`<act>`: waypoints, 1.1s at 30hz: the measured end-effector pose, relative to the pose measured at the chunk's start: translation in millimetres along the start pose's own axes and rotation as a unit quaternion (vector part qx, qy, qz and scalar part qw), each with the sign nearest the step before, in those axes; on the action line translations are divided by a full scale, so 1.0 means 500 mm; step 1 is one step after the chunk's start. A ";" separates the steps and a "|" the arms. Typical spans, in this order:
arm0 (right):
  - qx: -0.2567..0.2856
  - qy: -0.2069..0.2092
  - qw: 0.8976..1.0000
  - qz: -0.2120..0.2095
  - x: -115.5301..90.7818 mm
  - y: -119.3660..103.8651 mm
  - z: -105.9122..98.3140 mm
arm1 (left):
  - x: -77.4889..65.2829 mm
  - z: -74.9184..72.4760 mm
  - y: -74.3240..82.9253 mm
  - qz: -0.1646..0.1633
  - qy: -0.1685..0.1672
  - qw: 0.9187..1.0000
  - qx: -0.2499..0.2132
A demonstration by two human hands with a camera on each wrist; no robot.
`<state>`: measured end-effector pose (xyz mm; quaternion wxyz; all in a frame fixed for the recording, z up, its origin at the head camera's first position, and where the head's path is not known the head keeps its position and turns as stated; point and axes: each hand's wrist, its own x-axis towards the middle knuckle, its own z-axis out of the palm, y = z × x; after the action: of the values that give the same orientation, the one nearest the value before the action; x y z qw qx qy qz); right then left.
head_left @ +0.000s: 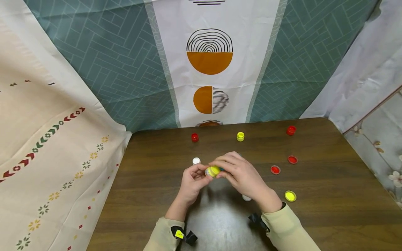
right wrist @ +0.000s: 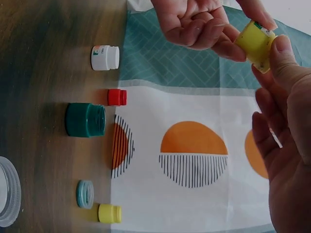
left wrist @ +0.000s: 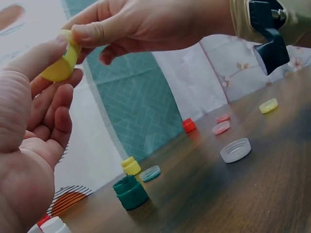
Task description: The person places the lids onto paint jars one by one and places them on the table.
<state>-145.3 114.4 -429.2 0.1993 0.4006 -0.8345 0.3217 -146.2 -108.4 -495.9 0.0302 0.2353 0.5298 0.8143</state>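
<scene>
A small yellow paint jar (head_left: 212, 171) is held up between both hands over the middle of the table. My left hand (head_left: 192, 181) pinches its body from the left, thumb and fingers on opposite sides. From the right, my right hand (head_left: 243, 174) grips the other end with thumb and fingertips, hiding much of that end. Close beyond the left fingers stands a white jar (head_left: 196, 160). An uncapped green jar (left wrist: 130, 194) stands below the hands in the left wrist view, mostly hidden behind the right hand from above. A white lid (head_left: 246, 197) peeks out under the right wrist.
Toward the back edge stand a red jar (head_left: 195, 137), a yellow jar (head_left: 240, 136) and another red jar (head_left: 291, 130). Two red lids (head_left: 275, 170) and a yellow lid (head_left: 290, 196) lie on the right. A green lid (right wrist: 85, 194) lies near the back yellow jar. Patterned cloths hang around the table (head_left: 150, 195).
</scene>
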 end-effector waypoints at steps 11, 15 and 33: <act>-0.030 -0.012 0.999 0.012 0.005 -0.004 -0.001 | -0.002 0.006 -0.010 0.015 0.018 1.000 -0.004; -0.034 -0.015 0.999 0.021 0.005 -0.006 -0.001 | -0.002 0.007 -0.008 0.013 0.022 1.000 0.001; -0.043 -0.040 0.998 -0.028 -0.003 0.004 0.004 | 0.009 0.003 0.001 -0.021 0.009 0.984 0.178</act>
<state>-146.3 114.7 -432.5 0.1916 0.4273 -0.8434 0.2635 -149.3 -106.3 -493.3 0.0002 0.2185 0.6711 0.7084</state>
